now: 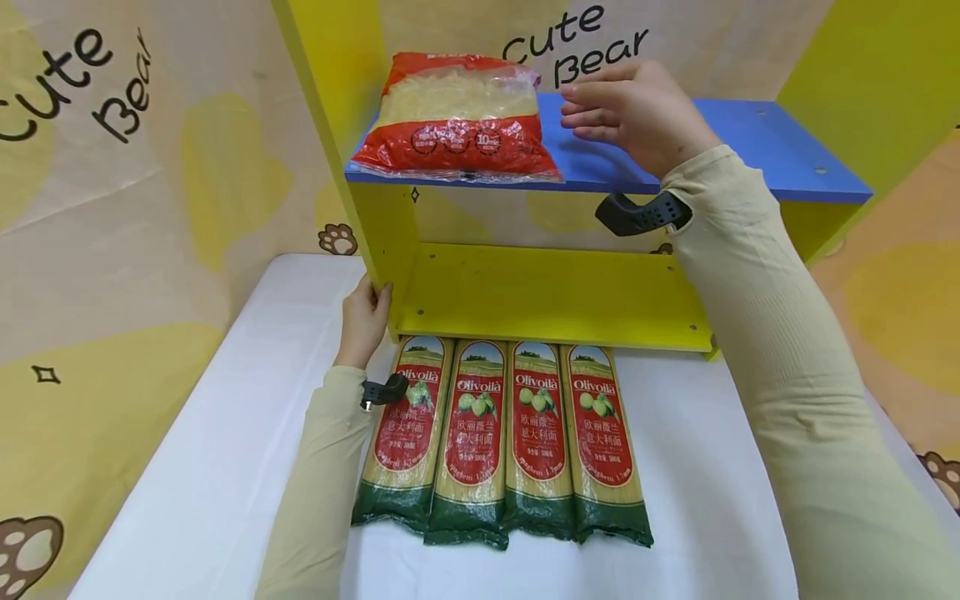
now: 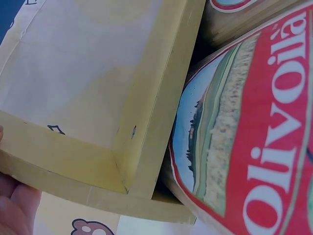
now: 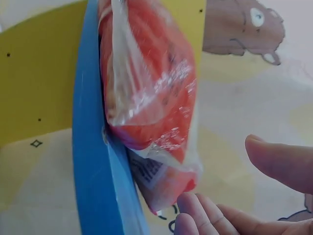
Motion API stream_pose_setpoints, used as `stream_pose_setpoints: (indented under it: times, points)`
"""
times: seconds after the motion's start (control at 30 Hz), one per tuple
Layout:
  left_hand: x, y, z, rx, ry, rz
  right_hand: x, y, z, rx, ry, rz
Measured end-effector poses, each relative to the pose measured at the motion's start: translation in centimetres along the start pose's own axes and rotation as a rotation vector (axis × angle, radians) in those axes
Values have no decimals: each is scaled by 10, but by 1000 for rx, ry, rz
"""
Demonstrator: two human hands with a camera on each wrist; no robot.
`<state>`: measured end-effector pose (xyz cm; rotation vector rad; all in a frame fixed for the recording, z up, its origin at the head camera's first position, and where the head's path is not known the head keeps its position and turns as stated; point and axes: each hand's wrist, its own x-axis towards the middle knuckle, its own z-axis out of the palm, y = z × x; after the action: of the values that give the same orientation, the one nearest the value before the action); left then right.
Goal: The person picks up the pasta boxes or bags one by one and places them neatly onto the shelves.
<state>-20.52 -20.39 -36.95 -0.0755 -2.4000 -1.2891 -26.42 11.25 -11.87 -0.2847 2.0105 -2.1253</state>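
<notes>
My left hand (image 1: 363, 323) grips the front edge of the yellow left side panel (image 1: 375, 242) of a shelf unit, low down; the left wrist view shows fingers (image 2: 19, 205) against the panel. My right hand (image 1: 637, 117) hovers over the blue shelf board (image 1: 750, 146), fingers extended toward the right end of a red bag (image 1: 457, 108) with a clear window showing pale yellow pasta. In the right wrist view, the fingertips (image 3: 188, 203) come close to the end of that bag (image 3: 156, 98), and the thumb (image 3: 279, 161) is spread apart. Nothing is held in this hand.
Several Olivoilà spaghetti packs (image 1: 534, 417) lie side by side on the white table (image 1: 690, 483), before the yellow bottom board (image 1: 555, 292). A yellow right panel (image 1: 870, 92) bounds the unit. Behind hangs a patterned cloth (image 1: 187, 167).
</notes>
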Motion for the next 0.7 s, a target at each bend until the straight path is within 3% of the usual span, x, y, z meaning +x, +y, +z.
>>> stream_pose_setpoints:
  times: [0.43,0.7]
  points:
    - [-1,0,-1,-11,24,-2,-57,15,-25,128,-109,-115]
    - [-1,2,1,-22,26,12,-92,33,-40,128,-157,-181]
